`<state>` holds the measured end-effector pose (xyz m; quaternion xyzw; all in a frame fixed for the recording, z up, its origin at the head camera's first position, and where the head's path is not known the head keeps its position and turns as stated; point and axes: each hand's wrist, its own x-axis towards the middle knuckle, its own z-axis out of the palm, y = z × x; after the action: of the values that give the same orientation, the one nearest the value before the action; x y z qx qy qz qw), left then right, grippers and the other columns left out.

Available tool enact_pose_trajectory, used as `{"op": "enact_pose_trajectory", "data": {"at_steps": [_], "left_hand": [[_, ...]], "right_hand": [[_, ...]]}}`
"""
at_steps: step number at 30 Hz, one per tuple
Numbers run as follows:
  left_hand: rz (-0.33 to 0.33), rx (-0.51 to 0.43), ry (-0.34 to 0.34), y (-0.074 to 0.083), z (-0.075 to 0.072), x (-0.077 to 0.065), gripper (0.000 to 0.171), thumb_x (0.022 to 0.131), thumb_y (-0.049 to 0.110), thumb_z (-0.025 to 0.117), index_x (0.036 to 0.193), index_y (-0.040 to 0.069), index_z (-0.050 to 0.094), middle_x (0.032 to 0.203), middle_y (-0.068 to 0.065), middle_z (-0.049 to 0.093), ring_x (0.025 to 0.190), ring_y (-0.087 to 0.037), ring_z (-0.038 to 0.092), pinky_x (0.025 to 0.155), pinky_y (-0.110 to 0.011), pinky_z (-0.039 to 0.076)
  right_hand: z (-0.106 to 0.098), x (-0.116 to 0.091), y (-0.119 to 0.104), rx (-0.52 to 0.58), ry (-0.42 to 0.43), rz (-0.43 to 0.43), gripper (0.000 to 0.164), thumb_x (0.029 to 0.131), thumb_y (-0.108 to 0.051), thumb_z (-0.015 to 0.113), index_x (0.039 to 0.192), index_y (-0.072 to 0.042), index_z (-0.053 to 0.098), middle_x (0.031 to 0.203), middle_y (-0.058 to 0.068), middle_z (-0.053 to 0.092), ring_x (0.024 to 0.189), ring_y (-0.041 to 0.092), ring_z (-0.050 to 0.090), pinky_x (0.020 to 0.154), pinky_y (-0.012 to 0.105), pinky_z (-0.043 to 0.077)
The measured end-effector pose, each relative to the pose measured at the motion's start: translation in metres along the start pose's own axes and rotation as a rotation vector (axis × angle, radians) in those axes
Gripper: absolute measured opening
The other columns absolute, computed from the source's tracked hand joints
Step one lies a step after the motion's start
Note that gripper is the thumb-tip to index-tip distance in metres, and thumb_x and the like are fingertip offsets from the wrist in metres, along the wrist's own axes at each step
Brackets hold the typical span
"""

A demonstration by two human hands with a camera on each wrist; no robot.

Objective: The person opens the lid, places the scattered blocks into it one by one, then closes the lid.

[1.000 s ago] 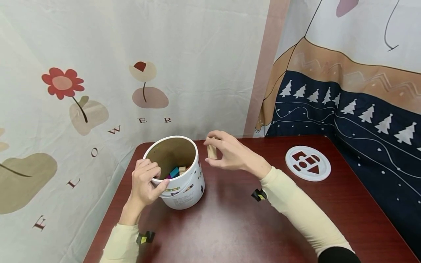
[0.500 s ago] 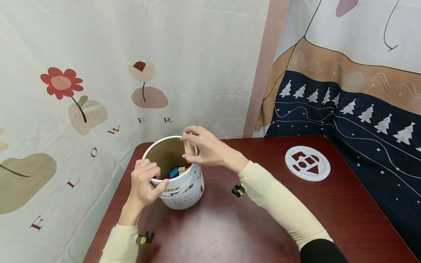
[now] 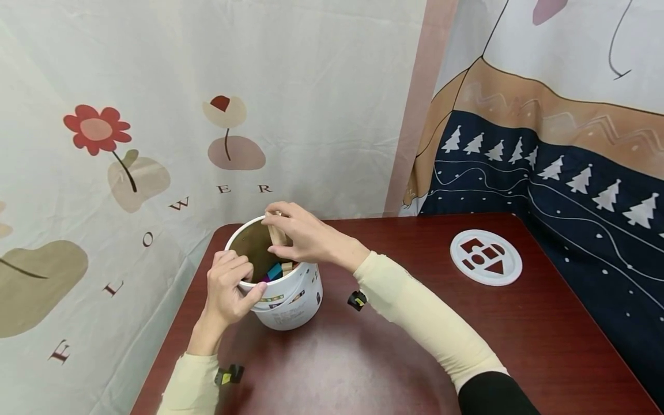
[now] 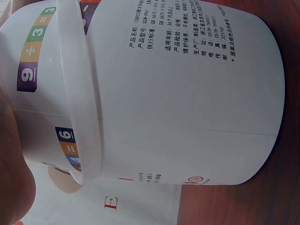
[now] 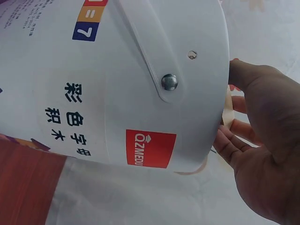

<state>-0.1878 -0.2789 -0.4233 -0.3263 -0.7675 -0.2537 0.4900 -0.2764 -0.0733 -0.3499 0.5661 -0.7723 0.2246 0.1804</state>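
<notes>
A white toy-block bucket stands on the table, with several coloured and plain blocks visible at its bottom. My left hand grips the bucket's near left rim, fingers over the edge and thumb outside. Over the bucket's mouth, my right hand pinches a pale wooden block between thumb and fingers. In the right wrist view the same block shows partly behind the rim, beside the fingers. The bucket's white plastic handle hangs down against its side in the left wrist view.
A round white lid with shaped cut-outs lies on the right of the dark red table. Behind the table hang a pale flower-print curtain and a navy cloth with white trees.
My right hand has moved left with the wooden block, from beside the bucket to over its mouth. My left hand has stayed on the rim.
</notes>
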Motion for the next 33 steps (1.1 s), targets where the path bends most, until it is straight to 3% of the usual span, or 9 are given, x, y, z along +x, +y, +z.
{"op": "enact_pose_trajectory", "data": {"at_steps": [9,18,25,33], "left_hand": [[-0.002,0.000,-0.008,0.000,0.000,-0.001,0.049,0.083,0.045,0.057,0.054,0.013,0.035,0.055,0.004,0.026,0.056,-0.014,0.024,0.063,-0.042,0.026],[-0.002,0.003,-0.006,0.000,-0.001,0.001,0.042,0.076,0.039,0.059,0.054,0.013,0.034,0.055,0.006,0.026,0.056,-0.014,0.023,0.062,-0.044,0.028],[0.001,0.002,-0.007,0.000,-0.001,0.002,0.042,0.077,0.039,0.059,0.054,0.014,0.034,0.055,0.006,0.026,0.056,-0.013,0.023,0.062,-0.044,0.028],[0.004,-0.005,-0.003,0.001,-0.002,0.002,0.039,0.073,0.036,0.061,0.054,0.014,0.035,0.055,0.006,0.027,0.056,-0.013,0.023,0.062,-0.043,0.027]], "right_hand": [[0.003,0.003,-0.004,-0.020,-0.087,0.025,0.054,0.092,-0.030,0.074,0.137,-0.002,0.063,0.146,0.018,0.050,0.125,0.027,0.050,0.107,0.034,0.041],[0.001,-0.001,-0.012,-0.075,-0.114,0.065,0.063,0.096,-0.049,0.061,0.150,-0.017,0.051,0.157,0.008,0.041,0.131,0.024,0.045,0.109,0.038,0.038],[0.005,-0.008,-0.014,-0.168,-0.172,0.090,0.079,0.097,-0.066,0.046,0.162,-0.025,0.032,0.162,0.003,0.035,0.145,0.025,0.030,0.118,0.045,0.025],[0.007,-0.015,-0.015,-0.167,-0.227,0.148,0.085,0.094,-0.077,0.036,0.166,-0.034,0.020,0.168,0.003,0.022,0.151,0.034,0.016,0.121,0.055,0.016]]}}
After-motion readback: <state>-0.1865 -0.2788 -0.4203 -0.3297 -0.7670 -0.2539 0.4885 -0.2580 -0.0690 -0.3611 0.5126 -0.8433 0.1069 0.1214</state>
